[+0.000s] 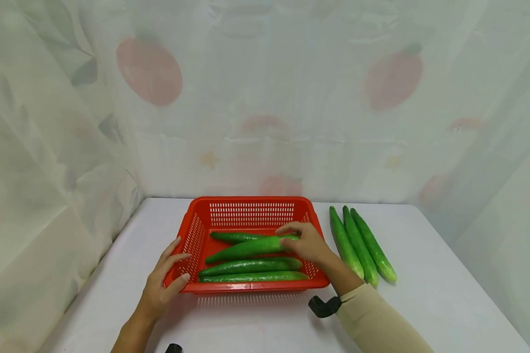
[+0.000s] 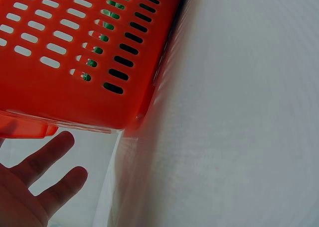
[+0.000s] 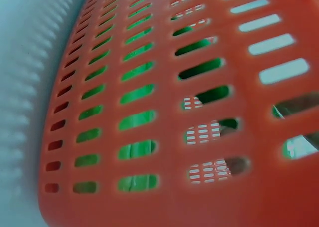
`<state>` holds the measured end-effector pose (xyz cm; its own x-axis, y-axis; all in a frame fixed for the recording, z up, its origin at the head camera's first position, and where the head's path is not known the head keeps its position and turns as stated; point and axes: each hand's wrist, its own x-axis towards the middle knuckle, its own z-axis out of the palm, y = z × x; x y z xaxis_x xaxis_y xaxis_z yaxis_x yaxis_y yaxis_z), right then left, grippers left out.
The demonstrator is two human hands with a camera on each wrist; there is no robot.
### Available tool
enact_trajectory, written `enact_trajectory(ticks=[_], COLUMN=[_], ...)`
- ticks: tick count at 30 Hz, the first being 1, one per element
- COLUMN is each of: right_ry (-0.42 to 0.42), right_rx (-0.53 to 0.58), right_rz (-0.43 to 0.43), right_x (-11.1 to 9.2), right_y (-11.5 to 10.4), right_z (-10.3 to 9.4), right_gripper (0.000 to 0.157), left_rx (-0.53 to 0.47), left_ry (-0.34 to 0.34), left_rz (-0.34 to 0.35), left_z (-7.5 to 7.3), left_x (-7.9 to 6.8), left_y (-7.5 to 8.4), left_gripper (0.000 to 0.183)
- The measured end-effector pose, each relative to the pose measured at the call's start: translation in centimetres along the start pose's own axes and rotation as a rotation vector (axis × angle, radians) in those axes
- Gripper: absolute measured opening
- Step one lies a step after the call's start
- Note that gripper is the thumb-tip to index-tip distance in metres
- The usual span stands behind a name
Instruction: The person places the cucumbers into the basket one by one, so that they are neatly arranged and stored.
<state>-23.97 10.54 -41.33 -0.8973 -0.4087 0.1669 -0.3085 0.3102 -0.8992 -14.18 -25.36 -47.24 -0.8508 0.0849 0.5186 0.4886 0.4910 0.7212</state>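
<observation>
A red plastic basket (image 1: 251,287) with slotted walls stands on the table and contains several green cucumbers lying crosswise. My right hand (image 1: 306,242) reaches over its right side and grips the right end of a cucumber (image 1: 247,248), which lies slantwise above the others. Behind it is another cucumber (image 1: 231,237), partly hidden. Two more, a darker cucumber (image 1: 251,266) and a front cucumber (image 1: 256,277), lie along the near wall. At the left rim, my left hand (image 1: 159,291) touches the basket with its fingers spread and fairly straight. The right wrist view shows only the basket wall (image 3: 169,137), with green through its slots.
Three cucumbers (image 1: 357,240) lie side by side on the table to the right of the basket. A white cloth (image 1: 441,294) covers the table. Pale printed curtains (image 1: 265,98) hang behind it and at both sides.
</observation>
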Motion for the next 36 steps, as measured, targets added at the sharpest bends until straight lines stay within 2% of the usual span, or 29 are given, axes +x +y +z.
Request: enact_trajectory(ticks=[3, 8, 12, 15, 24, 31, 36], right_ry=[0.015, 0.012, 0.026, 0.047, 0.053, 0.091, 0.117], right_rx=[0.017, 0.091, 0.198, 0.239, 0.264, 0.285, 0.301], right_rz=[0.003, 0.038, 0.075, 0.095, 0.075, 0.026, 0.035], right_x=[-0.2, -1.1, -0.7, -0.3, -0.4, -0.7, -1.1], right_y=[-0.4, -2.9, -1.5, 0.1, 0.2, 0.1, -0.1], right_z=[0.0, -0.3, -0.2, -0.1, -0.2, -0.4, -0.6], right_gripper=[0.023, 0.022, 0.020, 0.019, 0.022, 0.019, 0.022], left_rx=[0.007, 0.013, 0.009, 0.002, -0.009, -0.015, -0.017], left_ry=[-0.004, -0.011, -0.012, -0.008, -0.003, -0.003, 0.001], left_rz=[-0.019, -0.034, -0.019, -0.009, 0.004, -0.010, -0.002], left_z=[0.0, -0.1, 0.0, 0.0, 0.0, 0.0, 0.0], left_x=[0.0, 0.1, 0.1, 0.0, 0.0, 0.0, -0.1], left_y=[0.1, 0.2, 0.1, 0.1, 0.0, -0.2, -0.2], left_gripper=[0.035, 0.035, 0.035, 0.035, 0.035, 0.035, 0.035])
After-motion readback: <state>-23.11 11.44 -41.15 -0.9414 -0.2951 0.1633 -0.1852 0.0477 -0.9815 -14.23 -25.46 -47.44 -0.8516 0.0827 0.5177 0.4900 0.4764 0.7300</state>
